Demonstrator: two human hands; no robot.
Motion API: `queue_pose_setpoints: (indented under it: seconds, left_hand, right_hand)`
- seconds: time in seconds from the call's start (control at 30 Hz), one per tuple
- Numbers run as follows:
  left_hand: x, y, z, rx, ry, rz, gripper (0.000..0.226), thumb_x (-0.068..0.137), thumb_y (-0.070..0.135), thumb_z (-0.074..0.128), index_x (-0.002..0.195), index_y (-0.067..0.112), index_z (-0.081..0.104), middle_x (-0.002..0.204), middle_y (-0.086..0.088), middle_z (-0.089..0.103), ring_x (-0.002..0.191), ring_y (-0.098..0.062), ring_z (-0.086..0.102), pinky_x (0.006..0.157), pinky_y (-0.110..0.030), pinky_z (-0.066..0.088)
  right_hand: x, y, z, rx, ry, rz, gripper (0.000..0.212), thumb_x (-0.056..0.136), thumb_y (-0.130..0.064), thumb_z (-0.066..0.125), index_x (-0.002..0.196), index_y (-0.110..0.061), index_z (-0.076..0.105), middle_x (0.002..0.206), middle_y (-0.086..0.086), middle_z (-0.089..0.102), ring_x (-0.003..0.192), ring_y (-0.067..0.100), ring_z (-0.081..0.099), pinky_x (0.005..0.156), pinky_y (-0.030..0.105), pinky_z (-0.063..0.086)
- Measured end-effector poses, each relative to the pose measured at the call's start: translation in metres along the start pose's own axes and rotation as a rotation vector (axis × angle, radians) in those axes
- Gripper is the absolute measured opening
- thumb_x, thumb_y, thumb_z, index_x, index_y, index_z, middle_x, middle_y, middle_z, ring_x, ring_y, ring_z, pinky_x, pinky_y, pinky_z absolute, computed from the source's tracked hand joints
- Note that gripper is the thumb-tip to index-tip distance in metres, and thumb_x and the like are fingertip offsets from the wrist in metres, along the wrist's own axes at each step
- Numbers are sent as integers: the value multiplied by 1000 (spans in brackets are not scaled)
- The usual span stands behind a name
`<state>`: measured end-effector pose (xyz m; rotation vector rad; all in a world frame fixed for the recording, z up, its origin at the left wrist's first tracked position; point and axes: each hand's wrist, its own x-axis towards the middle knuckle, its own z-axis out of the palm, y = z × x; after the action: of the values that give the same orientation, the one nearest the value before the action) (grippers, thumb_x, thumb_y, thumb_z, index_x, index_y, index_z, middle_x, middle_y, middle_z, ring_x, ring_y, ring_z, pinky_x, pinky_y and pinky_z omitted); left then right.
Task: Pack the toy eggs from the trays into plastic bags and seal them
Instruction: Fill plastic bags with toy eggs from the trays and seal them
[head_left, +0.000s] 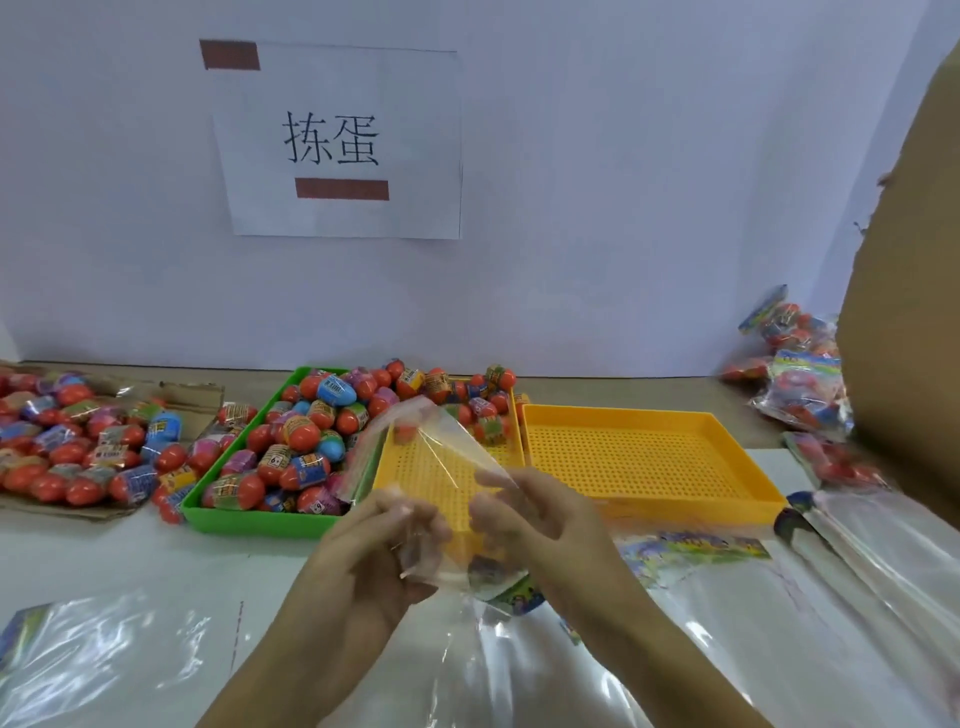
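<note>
At the far left, a pile of toy eggs (72, 441) lies on flat cardboard (171, 395). Next comes a green tray (249, 519) full of more eggs. In the middle, the left hand (363, 561) and the right hand (530, 525) both pinch one clear plastic bag (431, 457) and hold it up. Behind the bag are two yellow trays (649, 457), side by side. Filled bags (795, 379) sit at the far right beside a brown box (904, 312).
</note>
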<state>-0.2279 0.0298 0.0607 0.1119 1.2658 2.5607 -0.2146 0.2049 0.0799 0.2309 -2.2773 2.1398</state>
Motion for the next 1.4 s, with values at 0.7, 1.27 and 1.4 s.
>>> queue_pose_setpoints:
  seconds: [0.7,1.27,1.4]
  left_hand:
    - [-2,5,-1,270,177,413,17,66,30,79,63,20,65,60,-7,59,52,-18,57,48,-29,51]
    - [-1,6,3,257,194,410,13,73,11,70,70,23,76,58,-1,60,50,-7,58,48,-21,52]
    - [0,5,1,268,183,388,13,73,11,71,71,23,76,60,-2,60,51,-9,58,49,-22,53]
  right_hand:
    - [-3,9,-9,-280,313,-120,36,74,-61,66,71,-25,71,63,6,61,50,6,48,50,14,39]
    - [23,12,-48,989,352,49,33,65,6,45,89,-4,66,85,9,67,95,25,63,97,39,51]
    - [28,24,-41,653,352,28,52,70,30,27,88,-4,62,92,7,71,106,22,66,98,35,52]
